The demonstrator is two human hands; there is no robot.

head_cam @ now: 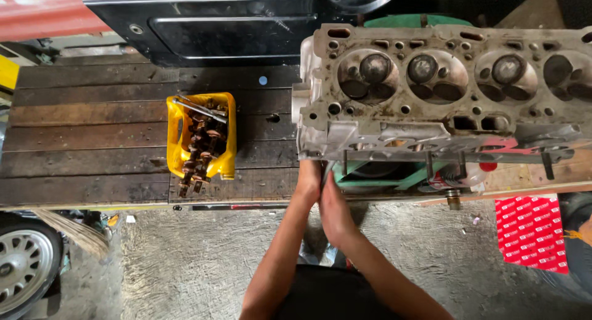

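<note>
Both hands work under the near left corner of a cylinder head (444,92) on a plank bench (86,135).

The left hand (308,181) and right hand (333,206) press together there, around a thin tool; how tightly they grip, I cannot tell. Left of the head sits a yellow tub (225,163) of rusty parts (200,144).

Your dark plank desk (92,141) carries a yellow tub (229,163) of rusty parts and the cylinder head (444,92).

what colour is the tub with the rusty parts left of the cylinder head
Yellow: the tub shows clearly in the head view, on the dark wooden bench.
</note>
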